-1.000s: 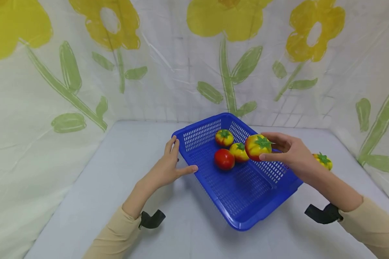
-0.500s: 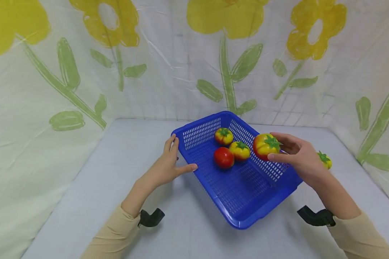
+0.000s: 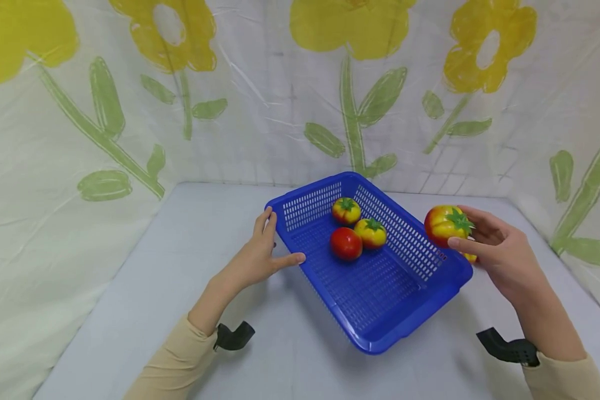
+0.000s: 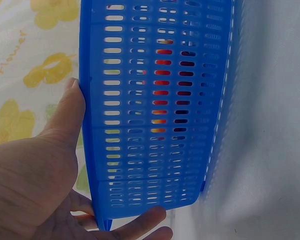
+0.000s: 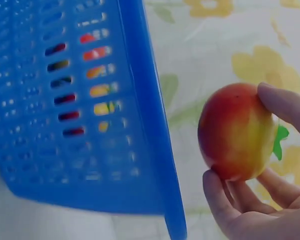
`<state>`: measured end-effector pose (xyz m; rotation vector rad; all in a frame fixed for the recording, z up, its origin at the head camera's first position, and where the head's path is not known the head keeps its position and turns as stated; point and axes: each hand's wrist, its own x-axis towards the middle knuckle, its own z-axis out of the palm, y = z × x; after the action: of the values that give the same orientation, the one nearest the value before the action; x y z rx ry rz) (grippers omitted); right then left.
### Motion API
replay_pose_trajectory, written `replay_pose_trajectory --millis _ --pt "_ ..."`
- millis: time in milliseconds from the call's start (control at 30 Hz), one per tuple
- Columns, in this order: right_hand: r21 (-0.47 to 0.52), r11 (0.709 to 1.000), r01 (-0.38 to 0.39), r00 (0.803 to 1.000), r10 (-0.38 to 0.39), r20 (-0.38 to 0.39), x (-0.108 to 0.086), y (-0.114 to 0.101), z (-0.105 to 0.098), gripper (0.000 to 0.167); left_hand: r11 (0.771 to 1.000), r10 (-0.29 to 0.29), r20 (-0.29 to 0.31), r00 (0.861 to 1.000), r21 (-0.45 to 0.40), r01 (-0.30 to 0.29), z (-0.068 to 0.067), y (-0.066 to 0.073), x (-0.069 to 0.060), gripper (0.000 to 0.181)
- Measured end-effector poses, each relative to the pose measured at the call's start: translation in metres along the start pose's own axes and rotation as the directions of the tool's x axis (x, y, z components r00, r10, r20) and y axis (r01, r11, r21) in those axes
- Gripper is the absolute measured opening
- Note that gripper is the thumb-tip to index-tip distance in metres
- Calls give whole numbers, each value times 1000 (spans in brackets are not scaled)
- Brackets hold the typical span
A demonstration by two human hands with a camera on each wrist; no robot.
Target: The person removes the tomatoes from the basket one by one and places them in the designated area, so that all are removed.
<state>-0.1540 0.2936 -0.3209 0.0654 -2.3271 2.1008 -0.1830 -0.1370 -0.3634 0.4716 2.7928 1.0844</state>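
A blue slatted plastic basket [image 3: 380,311] stands at an angle in the middle of the head view. My left hand [image 3: 250,261] holds its left corner, thumb on the rim and fingers round the end. Inside lie a red toy tomato [image 3: 346,244] and two yellow-and-red ones with green leaf tops, one being the front yellow tomato [image 3: 371,233]. My right hand [image 3: 505,255] pinches another yellow-and-red toy tomato [image 3: 447,225] between thumb and fingers. In the right wrist view this held tomato [image 5: 237,132] is apart from the basket wall, just outside the rim.
Another yellow tomato [image 3: 471,257] shows barely behind my right hand, mostly hidden. A pale table [image 3: 190,233] lies under everything. A white curtain [image 3: 260,139] with yellow flowers stands close behind and at both sides.
My right hand has moved right with the tomato, from over the basket to beyond its right rim. The left hand and basket have stayed put.
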Motion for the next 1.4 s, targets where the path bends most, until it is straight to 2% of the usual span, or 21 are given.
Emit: replay_pose_trajectory --millis 200,300,500,667,833,1033,1233,1300,1400 --pt "94 994 55 998 -51 -37 -3 10 -20 58 1000 -2 5 1000 0 2 0 -1 -1 120" --pt "103 993 56 997 -50 -58 -6 14 -31 57 1000 0 9 1000 3 0 0 0 -1 120" --pt "211 975 75 990 -47 -132 -9 29 -58 53 1000 -1 9 1000 2 1 1 -1 1 121" --pt "232 970 72 968 -12 -250 -8 43 -82 56 1000 -6 5 1000 5 6 2 -2 2 121" --pt "226 972 57 938 25 -345 -6 60 -107 60 1000 -9 10 1000 2 9 1 -1 2 120" --pt "161 987 -5 901 74 -428 1 78 -139 73 1000 -10 2 1000 -2 10 1 -1 1 120" --pt "57 993 -108 865 122 -488 7 97 -170 83 1000 -15 2 1000 -10 15 1 0 0 121" --pt "18 985 -169 848 155 -507 9 104 -180 84 1000 -17 4 1000 -8 17 1 0 0 120" --pt "-120 953 -276 846 182 -501 14 112 -191 84 1000 -21 8 1000 -9 21 1 0 0 120"
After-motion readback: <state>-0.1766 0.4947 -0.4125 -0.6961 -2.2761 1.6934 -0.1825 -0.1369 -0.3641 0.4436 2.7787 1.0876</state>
